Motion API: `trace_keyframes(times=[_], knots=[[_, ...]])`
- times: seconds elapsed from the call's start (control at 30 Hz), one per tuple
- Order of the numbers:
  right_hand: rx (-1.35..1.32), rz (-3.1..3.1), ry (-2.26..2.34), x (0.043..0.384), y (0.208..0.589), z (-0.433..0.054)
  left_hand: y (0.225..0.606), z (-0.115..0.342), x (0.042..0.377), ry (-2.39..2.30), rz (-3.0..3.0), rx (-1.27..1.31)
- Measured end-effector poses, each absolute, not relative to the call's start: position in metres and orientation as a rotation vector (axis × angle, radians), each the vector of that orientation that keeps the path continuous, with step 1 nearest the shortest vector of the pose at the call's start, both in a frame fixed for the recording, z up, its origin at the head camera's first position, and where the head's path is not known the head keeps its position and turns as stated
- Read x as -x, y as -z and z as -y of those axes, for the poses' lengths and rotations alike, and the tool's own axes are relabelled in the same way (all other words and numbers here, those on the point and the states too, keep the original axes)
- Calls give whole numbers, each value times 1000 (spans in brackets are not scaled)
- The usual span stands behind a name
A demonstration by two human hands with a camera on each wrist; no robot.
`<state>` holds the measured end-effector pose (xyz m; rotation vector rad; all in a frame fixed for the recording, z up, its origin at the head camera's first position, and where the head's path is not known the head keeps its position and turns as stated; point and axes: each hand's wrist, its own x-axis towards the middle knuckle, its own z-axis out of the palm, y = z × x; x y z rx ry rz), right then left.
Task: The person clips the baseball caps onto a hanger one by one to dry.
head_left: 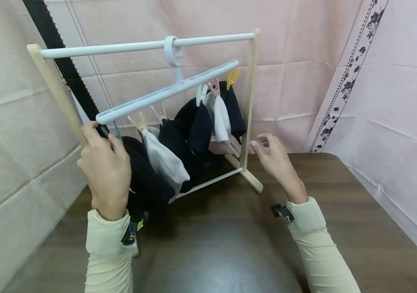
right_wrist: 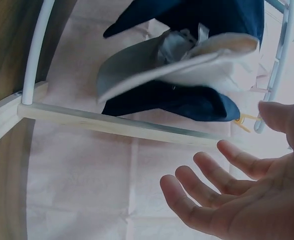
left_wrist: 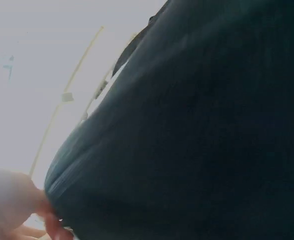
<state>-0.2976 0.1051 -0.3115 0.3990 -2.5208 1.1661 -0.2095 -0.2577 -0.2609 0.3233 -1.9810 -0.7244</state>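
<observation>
A light blue clip hanger [head_left: 177, 87] hangs from the rack's top bar, tilted with its left end low. Dark and pale socks dangle from its clothespins, among them a grey-white sock [head_left: 164, 156] and a white one [head_left: 221, 118]. At the low end, my left hand [head_left: 105, 171] pinches the edge of a black sock [head_left: 138, 179] between thumb and fingers. That sock fills most of the left wrist view, where fingertips show at its edge. My right hand [head_left: 276, 158] is held out beside the right post, fingers loosely bent, touching nothing.
The wooden rack has a left post [head_left: 56, 91], a right post [head_left: 250, 97] with a foot [head_left: 252, 181], and a white lower bar [head_left: 212, 180]. It stands on a brown table [head_left: 230, 244]. Pale cloth [head_left: 296, 73] hangs behind and along both sides.
</observation>
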Motion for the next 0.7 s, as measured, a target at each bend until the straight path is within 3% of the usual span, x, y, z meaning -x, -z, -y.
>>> trace_keyframes(times=[0.7], knots=[[-446,2476,-1381,317,330,-99,255,262,198,647,1914,-330]])
